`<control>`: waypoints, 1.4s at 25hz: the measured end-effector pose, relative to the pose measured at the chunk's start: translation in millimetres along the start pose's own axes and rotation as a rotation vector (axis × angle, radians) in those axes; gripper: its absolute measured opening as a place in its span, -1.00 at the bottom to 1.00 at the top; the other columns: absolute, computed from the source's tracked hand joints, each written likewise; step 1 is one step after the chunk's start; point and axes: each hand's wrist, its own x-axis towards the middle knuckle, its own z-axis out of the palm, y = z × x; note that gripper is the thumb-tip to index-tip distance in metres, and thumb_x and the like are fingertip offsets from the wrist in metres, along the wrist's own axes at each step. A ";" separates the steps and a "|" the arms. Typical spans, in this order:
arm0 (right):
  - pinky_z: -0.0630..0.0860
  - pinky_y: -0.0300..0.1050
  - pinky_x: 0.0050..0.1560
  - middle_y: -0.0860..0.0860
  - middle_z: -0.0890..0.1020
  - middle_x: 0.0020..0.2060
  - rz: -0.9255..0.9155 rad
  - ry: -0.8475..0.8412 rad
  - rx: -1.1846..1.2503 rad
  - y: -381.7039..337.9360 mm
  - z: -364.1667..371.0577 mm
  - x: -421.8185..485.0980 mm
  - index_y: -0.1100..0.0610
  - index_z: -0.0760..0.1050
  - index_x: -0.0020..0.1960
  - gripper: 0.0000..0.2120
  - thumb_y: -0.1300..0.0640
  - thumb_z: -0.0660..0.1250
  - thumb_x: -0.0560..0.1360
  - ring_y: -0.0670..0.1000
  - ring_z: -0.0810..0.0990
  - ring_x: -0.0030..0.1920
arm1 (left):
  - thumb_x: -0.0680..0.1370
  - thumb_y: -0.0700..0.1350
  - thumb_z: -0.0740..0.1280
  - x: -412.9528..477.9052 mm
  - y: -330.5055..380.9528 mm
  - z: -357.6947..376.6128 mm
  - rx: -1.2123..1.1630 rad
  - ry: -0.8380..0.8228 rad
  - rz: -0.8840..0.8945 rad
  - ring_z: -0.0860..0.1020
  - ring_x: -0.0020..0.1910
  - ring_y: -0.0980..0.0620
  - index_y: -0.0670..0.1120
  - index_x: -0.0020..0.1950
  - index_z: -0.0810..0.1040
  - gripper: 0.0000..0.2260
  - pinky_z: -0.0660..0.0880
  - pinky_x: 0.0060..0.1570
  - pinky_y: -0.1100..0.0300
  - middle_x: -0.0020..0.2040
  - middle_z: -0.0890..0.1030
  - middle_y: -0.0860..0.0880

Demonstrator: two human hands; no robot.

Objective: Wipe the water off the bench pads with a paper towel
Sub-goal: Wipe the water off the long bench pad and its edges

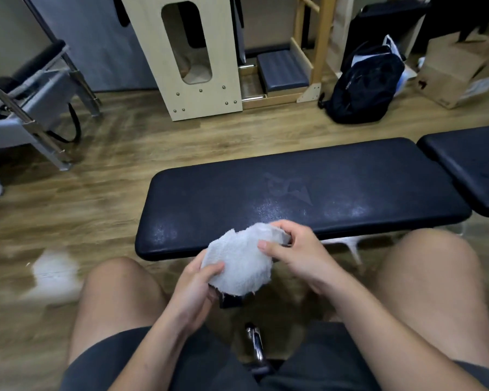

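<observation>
We sit facing the long bench pad [294, 193], its near surface speckled with droplets.
We hold the bunched paper towel [239, 263] over its front edge: left hand [194, 286] pinching the lower corner, right hand [297, 249] gripping the top.

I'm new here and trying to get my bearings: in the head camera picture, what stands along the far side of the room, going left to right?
Grey metal-framed chair → pale wooden box with an oval cutout → padded step in a wooden frame → black backpack → cardboard box.
</observation>
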 end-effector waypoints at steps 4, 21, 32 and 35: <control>0.49 -0.21 -0.37 0.01 0.63 -0.28 -0.034 -0.099 0.059 -13.4 -33.6 -19.0 0.08 0.60 -0.02 -0.83 0.30 0.41 0.46 -0.01 0.54 -0.31 | 0.49 -0.22 0.35 7.9 -14.2 20.0 0.212 -0.063 -0.100 0.63 -0.12 -0.10 -0.27 0.10 0.57 -0.78 0.55 -0.14 0.10 0.03 0.64 -0.27; 0.44 -0.30 -0.32 -0.08 0.56 -0.26 0.147 0.060 0.106 29.1 -164.9 -42.5 0.05 0.47 -0.01 -0.80 0.31 0.22 0.46 -0.15 0.50 -0.30 | 0.61 0.12 0.13 28.4 -107.8 227.5 -0.112 -0.158 -0.399 0.57 0.25 -0.06 -0.07 0.35 0.52 -0.57 0.42 0.31 -0.08 0.24 0.62 -0.12; 0.45 -0.11 0.29 -0.05 0.50 0.25 0.044 0.039 -0.361 43.4 -289.4 -35.1 -0.24 0.09 0.46 -0.19 0.18 0.41 0.38 -0.06 0.51 0.22 | 0.54 -0.14 0.30 55.3 -136.4 329.6 -0.272 -0.175 -0.244 0.58 0.23 -0.15 -0.11 0.35 0.50 -0.63 0.58 0.11 -0.01 0.26 0.59 -0.20; 0.29 -0.19 0.37 -0.14 0.34 0.32 0.015 0.091 -0.504 53.3 -320.1 -35.2 -0.19 0.07 0.49 -0.18 0.04 0.45 0.38 -0.12 0.31 0.34 | 0.45 -0.26 0.36 62.0 -144.5 356.9 -0.216 -0.153 -0.188 0.61 0.17 -0.16 -0.15 0.33 0.49 -0.57 0.61 0.01 0.03 0.23 0.60 -0.22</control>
